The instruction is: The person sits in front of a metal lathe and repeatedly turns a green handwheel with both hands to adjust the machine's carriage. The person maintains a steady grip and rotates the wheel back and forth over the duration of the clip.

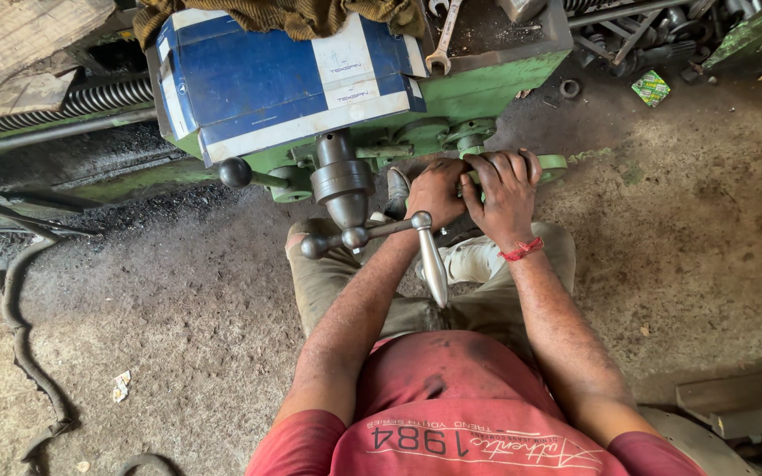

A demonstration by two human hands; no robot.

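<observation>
Green lathe carriage fills the upper middle of the head view, a blue and white carton on top with an olive cloth draped over it. Dirt floor all round, dark with swarf nearer the machine bed. Steel crank handle juts from the apron front, its long polished grip hanging down over the person's knees. Both hands sit close together at a green handwheel on the apron's right end: right hand, red thread at the wrist, curled over the rim; left hand touching beside it, its grip hidden. Spanner lies in the tray above.
</observation>
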